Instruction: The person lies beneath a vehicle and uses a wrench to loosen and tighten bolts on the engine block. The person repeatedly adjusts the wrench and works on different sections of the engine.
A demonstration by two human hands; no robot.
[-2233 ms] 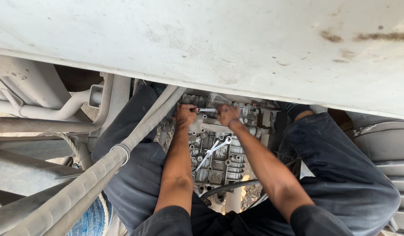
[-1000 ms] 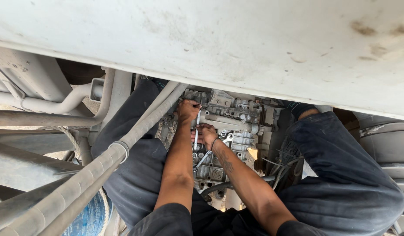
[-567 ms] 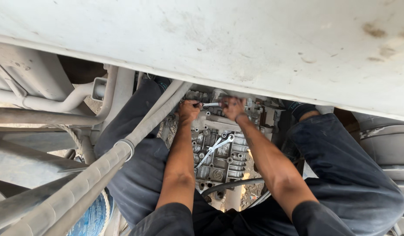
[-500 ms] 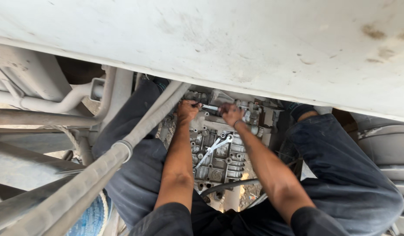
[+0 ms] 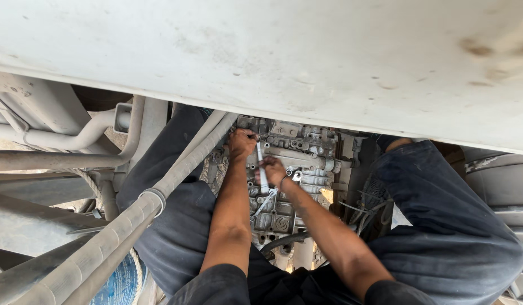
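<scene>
While the left hand (image 5: pixel 241 142) stays clenched over the ratchet head near the valve body's (image 5: pixel 284 169) top edge, the right hand (image 5: pixel 271 169) has swung the ratchet handle (image 5: pixel 261 166) from crosswise to lengthwise (still gripping it), suggesting the fastener keeps turning.

Hands: I count two, my left hand (image 5: pixel 241 142) and my right hand (image 5: pixel 272 169), both on the work.
Ratchet wrenches: one silver ratchet wrench (image 5: pixel 261 167) that I can see, held between them.
Loose spanners: one spanner (image 5: pixel 263 203) lying on the block.
Valve bodies: one grey metal valve body (image 5: pixel 298 169).
Corrugated hoses: one dusty corrugated hose (image 5: pixel 131 212) crossing at my left.
Bent metal pipes: one bent pipe (image 5: pixel 80 134) at upper left.
Body panels: one white panel (image 5: pixel 284 56) overhead.
</scene>
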